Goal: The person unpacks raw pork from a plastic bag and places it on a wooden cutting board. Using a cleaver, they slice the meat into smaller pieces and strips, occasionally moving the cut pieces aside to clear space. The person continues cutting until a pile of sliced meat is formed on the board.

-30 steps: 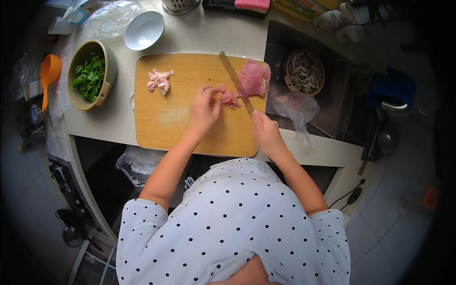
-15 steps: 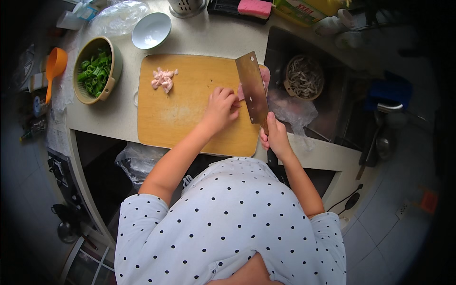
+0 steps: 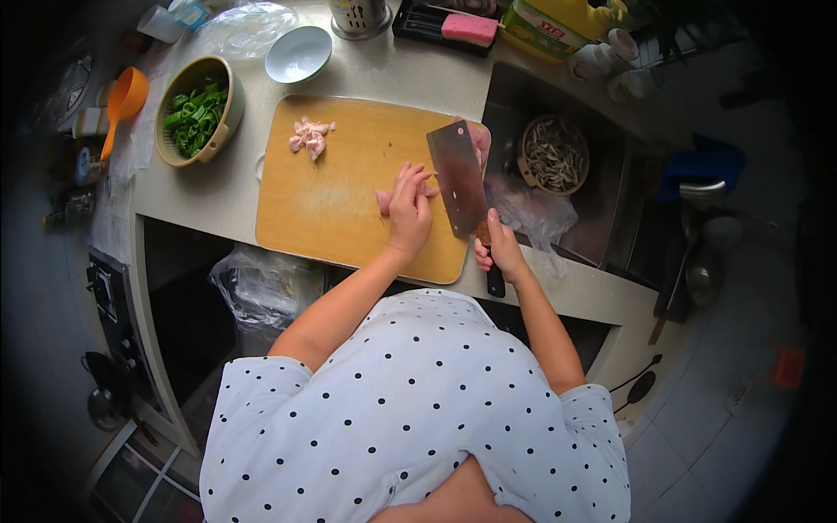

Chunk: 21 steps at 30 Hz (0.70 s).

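Note:
My right hand (image 3: 504, 246) grips the handle of a cleaver (image 3: 456, 174), whose broad blade stands over the right end of a wooden cutting board (image 3: 340, 209). Just left of the blade, my left hand (image 3: 410, 213) lies with fingers stretched out over a piece of pink raw meat (image 3: 384, 201), which shows on both sides of the fingers. More pink meat (image 3: 478, 139) sits at the board's far right corner, partly hidden behind the blade. A small heap of pale cut meat pieces (image 3: 310, 138) rests at the far left of the board.
Beyond the board stands a white bowl (image 3: 298, 54). A colander (image 3: 228, 131) of cut green peppers is at the left. To the right, the sink (image 3: 602, 209) holds a basket of greyish strips (image 3: 554, 155), with a clear plastic bag (image 3: 545, 218) at its edge.
My left hand has gone from curled to flatter, and meat now shows beneath it. The cleaver has shifted slightly, still in my right hand. The whole view has moved a little.

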Each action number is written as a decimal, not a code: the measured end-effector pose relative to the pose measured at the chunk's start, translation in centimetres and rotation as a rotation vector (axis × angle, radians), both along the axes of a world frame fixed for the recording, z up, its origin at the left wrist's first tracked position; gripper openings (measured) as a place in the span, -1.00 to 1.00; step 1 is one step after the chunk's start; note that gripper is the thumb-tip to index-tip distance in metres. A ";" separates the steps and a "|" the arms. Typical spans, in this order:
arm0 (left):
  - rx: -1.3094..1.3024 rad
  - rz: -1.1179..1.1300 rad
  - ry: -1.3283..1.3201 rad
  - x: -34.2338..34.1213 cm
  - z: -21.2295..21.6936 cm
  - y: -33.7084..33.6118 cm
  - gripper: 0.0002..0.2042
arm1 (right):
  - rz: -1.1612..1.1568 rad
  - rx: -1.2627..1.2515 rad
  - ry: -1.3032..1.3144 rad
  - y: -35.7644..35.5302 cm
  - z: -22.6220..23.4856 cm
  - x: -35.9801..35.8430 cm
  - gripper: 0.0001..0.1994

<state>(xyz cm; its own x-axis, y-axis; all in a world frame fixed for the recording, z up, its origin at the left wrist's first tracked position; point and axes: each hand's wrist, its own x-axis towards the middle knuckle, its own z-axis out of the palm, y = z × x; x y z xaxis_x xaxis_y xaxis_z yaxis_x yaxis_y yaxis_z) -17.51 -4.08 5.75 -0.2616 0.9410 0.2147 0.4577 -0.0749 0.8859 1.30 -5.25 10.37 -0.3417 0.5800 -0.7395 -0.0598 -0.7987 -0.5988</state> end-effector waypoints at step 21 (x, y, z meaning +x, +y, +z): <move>0.135 0.124 -0.085 0.5 4.0 1.3 -0.81 | 0.015 -0.114 0.252 0.5 3.3 -5.5 -0.36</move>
<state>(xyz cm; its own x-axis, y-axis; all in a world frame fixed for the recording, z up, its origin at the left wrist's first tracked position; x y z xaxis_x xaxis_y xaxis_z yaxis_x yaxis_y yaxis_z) -17.03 -2.81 9.71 -0.3966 0.8645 0.3089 0.3948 -0.1432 0.9076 -4.16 -4.77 13.67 -0.5310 0.4913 -0.6904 -0.1831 -0.8620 -0.4726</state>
